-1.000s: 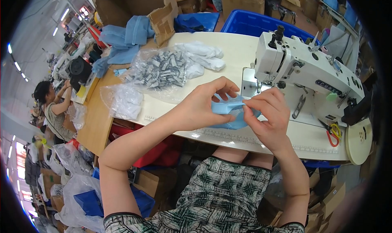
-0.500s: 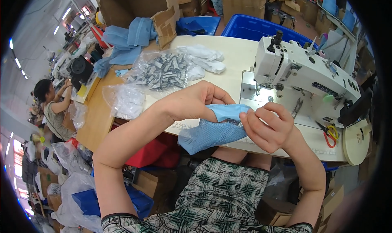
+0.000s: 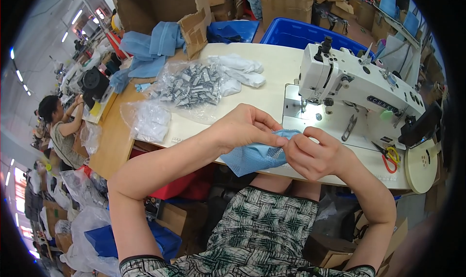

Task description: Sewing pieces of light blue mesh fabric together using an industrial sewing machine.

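Note:
A piece of light blue mesh fabric (image 3: 252, 159) with a smoother blue band along its top hangs between my hands, over the table's front edge. My left hand (image 3: 250, 127) pinches the band from above, thumb pointing right. Close against it, my right hand (image 3: 313, 153) grips the fabric's right end with fingers curled. Both sets of fingertips nearly meet at the band. Just beyond my hands stands a white sewing machine (image 3: 359, 83), its needle area lit. Part of the fabric is hidden behind my fingers.
Left on the white table (image 3: 276, 63) lie a clear bag of small grey pieces (image 3: 194, 85), white gloves (image 3: 240, 68) and a plastic bag (image 3: 148, 121). Metal snips (image 3: 349, 127) and red-yellow scissors (image 3: 388, 158) lie right. Behind is a blue bin (image 3: 291, 32); a co-worker (image 3: 63, 126) sits far left.
My left thumb has slid right along the band until it nearly meets my right fingers. The mesh has bunched and shifted slightly right and up.

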